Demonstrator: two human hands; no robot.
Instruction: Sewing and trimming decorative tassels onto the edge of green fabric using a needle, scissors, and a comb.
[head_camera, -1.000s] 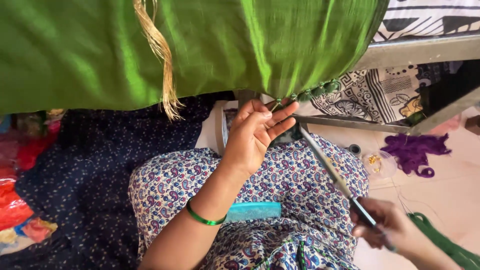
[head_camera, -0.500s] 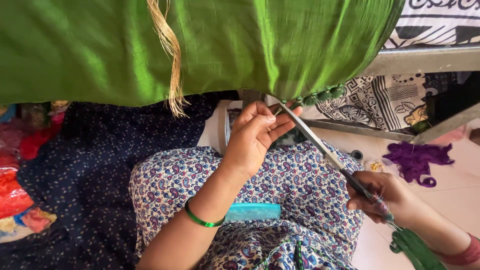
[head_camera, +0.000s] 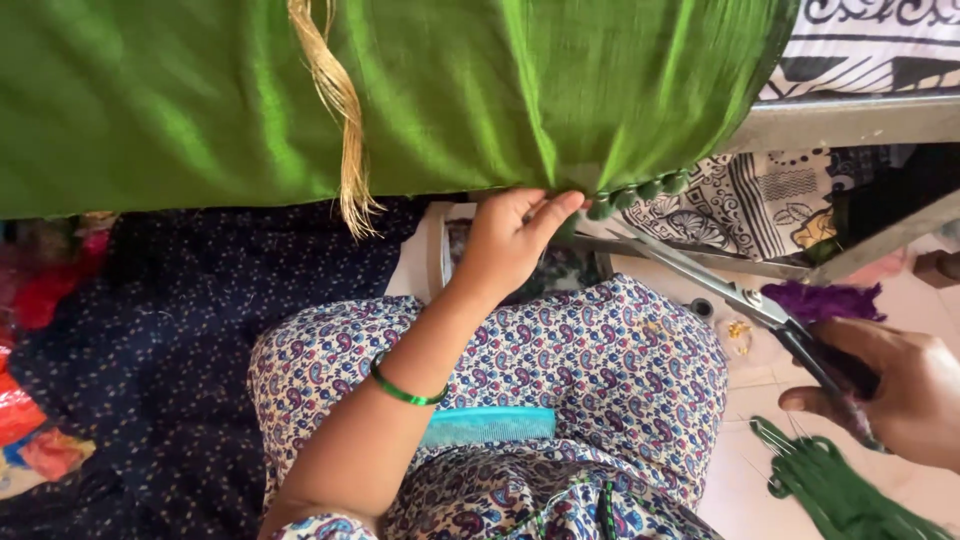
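Here the green cloth hangs across the top, its lower hem pinched in the closed fingers of the left hand beside a row of green tassel knots, while the right hand grips scissors with blades open, above loose green threads.

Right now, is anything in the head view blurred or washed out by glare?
Head view: the green cloth has a soft sheen but no blown-out glare; the right hand and the green threads below it are smeared by motion blur; the scissors blades are fairly sharp; the left hand at the cloth's edge is sharp; daylight is even, shadows soft.
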